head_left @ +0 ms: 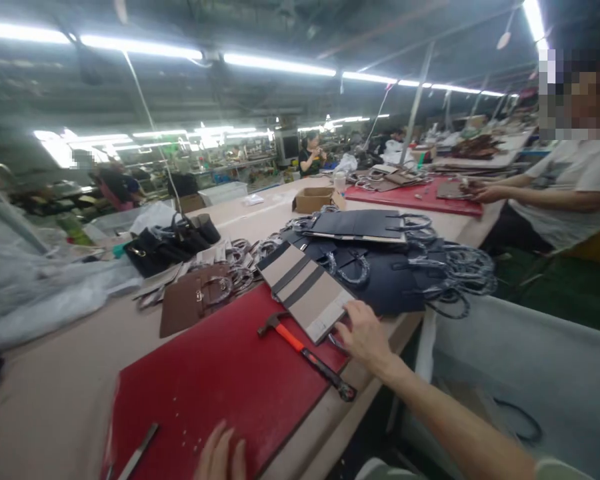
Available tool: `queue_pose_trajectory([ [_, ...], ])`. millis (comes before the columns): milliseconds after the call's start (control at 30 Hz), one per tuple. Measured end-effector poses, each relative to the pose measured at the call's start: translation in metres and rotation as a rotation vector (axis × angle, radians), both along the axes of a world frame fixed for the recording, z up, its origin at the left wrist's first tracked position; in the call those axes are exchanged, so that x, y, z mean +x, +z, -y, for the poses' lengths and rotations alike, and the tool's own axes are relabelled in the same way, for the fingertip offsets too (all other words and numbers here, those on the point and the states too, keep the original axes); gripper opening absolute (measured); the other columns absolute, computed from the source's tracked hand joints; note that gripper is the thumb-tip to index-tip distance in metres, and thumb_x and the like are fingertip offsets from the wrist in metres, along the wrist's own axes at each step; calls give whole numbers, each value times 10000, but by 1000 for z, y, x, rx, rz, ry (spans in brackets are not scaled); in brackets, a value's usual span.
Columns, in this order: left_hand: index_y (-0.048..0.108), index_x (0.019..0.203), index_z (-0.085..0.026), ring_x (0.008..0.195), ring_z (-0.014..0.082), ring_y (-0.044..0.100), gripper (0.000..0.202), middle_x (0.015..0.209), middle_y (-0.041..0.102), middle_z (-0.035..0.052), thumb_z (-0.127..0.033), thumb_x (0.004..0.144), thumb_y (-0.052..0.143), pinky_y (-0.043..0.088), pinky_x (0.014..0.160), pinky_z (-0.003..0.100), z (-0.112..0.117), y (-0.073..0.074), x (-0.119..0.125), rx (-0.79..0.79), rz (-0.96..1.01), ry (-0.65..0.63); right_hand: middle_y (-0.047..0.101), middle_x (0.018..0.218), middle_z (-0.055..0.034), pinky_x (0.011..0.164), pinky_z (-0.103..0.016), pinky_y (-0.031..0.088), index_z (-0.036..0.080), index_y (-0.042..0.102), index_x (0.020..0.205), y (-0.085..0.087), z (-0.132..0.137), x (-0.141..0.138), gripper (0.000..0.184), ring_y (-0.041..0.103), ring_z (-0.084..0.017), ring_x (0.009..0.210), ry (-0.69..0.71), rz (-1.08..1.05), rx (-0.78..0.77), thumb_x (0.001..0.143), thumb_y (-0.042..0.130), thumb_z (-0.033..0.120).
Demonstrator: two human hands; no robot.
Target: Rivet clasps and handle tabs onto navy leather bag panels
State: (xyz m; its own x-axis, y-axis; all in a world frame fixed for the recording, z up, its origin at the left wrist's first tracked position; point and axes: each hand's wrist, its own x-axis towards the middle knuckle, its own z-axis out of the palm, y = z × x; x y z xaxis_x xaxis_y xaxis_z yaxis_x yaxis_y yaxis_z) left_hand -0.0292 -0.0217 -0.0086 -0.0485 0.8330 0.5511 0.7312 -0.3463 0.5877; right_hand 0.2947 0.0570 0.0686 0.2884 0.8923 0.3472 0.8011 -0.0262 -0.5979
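My right hand (pixel 365 337) grips the near corner of a flat bag panel (pixel 305 283), its beige side up with two dark strips across it. The panel is slanted, its far end over a stack of dark navy bag pieces (pixel 390 277) with wrapped handles. My left hand (pixel 223 457) is at the bottom edge, over the red mat (pixel 205 373), fingers stretched and holding nothing; the rest of it is out of frame. A hammer (pixel 300 347) with an orange and black handle lies on the mat by the panel. A flat metal tool (pixel 139 453) lies left of my left hand.
Brown bag pieces (pixel 185 303) and black bags (pixel 173 243) sit on the table at left. A cardboard box (pixel 317 200) stands behind the navy stack. At right, a co-worker's hands (pixel 485 192) work at another red mat (pixel 415 197). A white-lined bin (pixel 525 360) is below the table edge.
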Motion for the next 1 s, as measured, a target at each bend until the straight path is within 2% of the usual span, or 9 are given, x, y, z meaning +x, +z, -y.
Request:
queue_pose_trajectory([
  [67,701,1073,-202,1123,336,633,284,1229,663,151,-367,952,503,530,968,532,-33,-18,17,29,-147,4,561,1292,-211,1061,-443,334,100,611,1161,-3,-7,27,396,469,-330,1240,-132,-152,-39,784,664,209],
  [167,689,1153,-117,1227,388,580,389,1303,630,206,-340,951,444,472,1021,614,-67,-38,38,-3,-365,23,675,1013,-177,893,-408,462,95,648,1014,-15,-16,48,329,618,-302,1004,-145,-438,-204,725,721,233],
  [367,642,1251,-119,1333,345,504,406,1401,570,182,-335,968,448,398,1120,581,-65,-42,40,-85,-430,23,632,608,-49,445,-230,389,149,597,713,-27,-38,41,239,516,-115,472,23,-734,-342,816,610,365],
  [500,636,1258,-138,1341,341,498,387,1408,567,171,-331,963,476,391,1126,583,-62,-38,39,-103,-376,18,482,441,23,370,-209,260,173,545,620,-3,-58,41,341,354,-77,365,85,-765,-357,822,593,443],
  [633,647,1243,-147,1352,344,485,367,1408,568,169,-313,950,501,365,1140,597,-62,-31,44,-152,-277,14,443,439,41,400,-212,210,179,507,561,49,-76,32,351,293,-56,373,224,-632,-308,847,571,372],
  [733,668,1213,-175,1360,321,477,335,1402,578,144,-313,941,530,314,1178,574,-63,-21,46,-211,-79,10,506,498,7,479,-221,299,169,539,569,91,-78,-2,353,421,-87,454,408,-307,-221,887,548,323],
  [833,700,1149,-198,1294,300,536,310,1311,642,134,-367,921,575,316,1181,535,-63,-10,41,-253,283,41,666,707,-76,604,-245,405,150,647,766,112,-62,-61,231,619,-168,652,512,144,-127,919,512,259],
  [933,696,1126,-189,1221,278,589,407,1232,673,134,-512,903,586,405,1117,481,-62,-2,28,-270,841,138,717,834,-142,630,-274,472,114,673,1001,100,-28,-122,211,702,-246,761,761,520,-227,872,508,141],
  [1000,686,1101,-181,1167,269,626,504,1187,686,128,-617,871,582,474,1044,445,-58,3,18,-254,1252,170,723,952,-200,615,-301,509,48,629,1177,79,-2,-152,384,717,-281,781,926,629,-284,806,568,125],
])
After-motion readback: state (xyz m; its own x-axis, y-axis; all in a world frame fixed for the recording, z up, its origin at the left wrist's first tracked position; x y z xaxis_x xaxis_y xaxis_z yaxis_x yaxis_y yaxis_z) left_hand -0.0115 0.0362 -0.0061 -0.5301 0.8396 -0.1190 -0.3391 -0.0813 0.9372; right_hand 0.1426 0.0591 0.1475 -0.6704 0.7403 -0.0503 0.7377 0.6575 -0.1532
